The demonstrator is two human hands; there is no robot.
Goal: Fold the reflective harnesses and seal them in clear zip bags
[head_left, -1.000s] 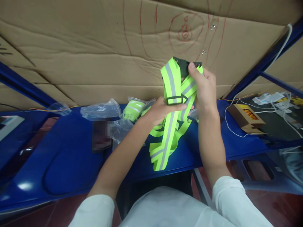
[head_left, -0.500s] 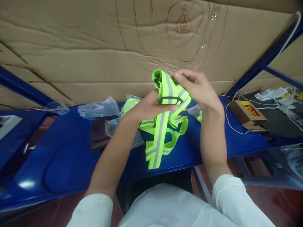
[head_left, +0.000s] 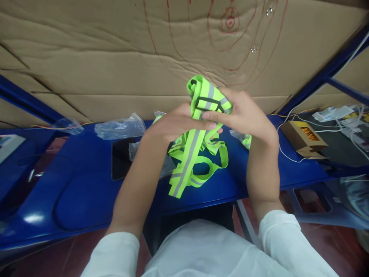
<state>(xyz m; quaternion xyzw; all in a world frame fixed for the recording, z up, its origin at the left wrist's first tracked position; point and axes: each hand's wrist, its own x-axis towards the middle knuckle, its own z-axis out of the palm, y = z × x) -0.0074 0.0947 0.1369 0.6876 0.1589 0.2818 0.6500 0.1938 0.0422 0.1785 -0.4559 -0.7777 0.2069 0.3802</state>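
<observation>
Two hands, left hand [head_left: 175, 125] and right hand [head_left: 245, 115], clamp together on a neon reflective strap harness [head_left: 198, 146] above the blue table [head_left: 86, 181], its loose loops trailing onto the tabletop toward 6 o'clock. Scribbled cardboard [head_left: 115, 57] walls the bench at 12 o'clock; clear plastic bags [head_left: 121, 129] lie at 9 o'clock, a small cardboard box [head_left: 304, 140] at 3 o'clock. Fingers hide the harness's black buckle [head_left: 208, 104] partly

Bare blue table [head_left: 77, 184] at left, plastic bags [head_left: 121, 129] behind, cardboard box [head_left: 304, 140] at right
</observation>
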